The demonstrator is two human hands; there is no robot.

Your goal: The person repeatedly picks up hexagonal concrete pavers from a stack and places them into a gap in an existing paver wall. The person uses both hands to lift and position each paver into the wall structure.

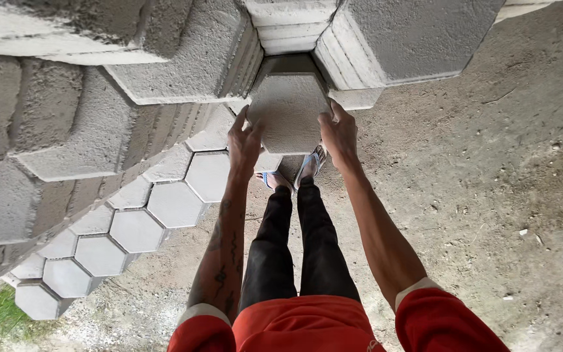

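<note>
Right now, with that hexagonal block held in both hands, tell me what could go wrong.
1. The hexagonal concrete block is held only by the left hand and right hand at its sides; if it slips, it would likely land on the feet in open sandals directly below.
2. Fingers could get pinched between it and the stacked blocks close beside it.
3. The loose dirt floor may give poor footing.

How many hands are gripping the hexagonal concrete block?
2: the left hand on the left edge of the hexagonal concrete block, and the right hand on its right edge. No other hands show.
</note>
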